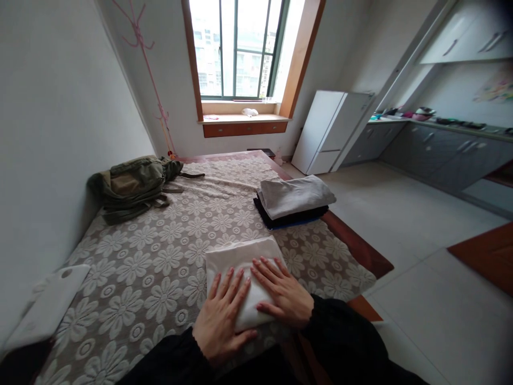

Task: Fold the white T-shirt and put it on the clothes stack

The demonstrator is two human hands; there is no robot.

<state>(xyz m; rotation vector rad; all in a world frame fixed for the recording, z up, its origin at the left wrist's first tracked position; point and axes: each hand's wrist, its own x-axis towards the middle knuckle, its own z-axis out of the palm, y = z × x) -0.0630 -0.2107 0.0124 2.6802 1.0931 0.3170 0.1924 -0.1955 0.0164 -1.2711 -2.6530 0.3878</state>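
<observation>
A folded white cloth garment (240, 254) lies flat near the table's front edge. My left hand (224, 318) rests on its left part, palm down with the fingers stretched out. On its right part lies my right hand (282, 291), also flat, fingers extended and thumb apart. Neither hand grips anything. Beyond my right hand is a stack of folded clothes, with a grey garment (296, 195) on top of black ones (294, 218) and a bit of blue at the bottom. Exactly what kind of garment the white one is, I cannot tell.
A floral cloth (164, 262) covers the table, whose wooden edge (356, 246) shows at right. A green backpack (136, 187) sits at the back left by the wall. A white board with a hole (52, 305) lies at the left. Beyond stand a fridge (326, 131) and a pink coat rack (148, 69).
</observation>
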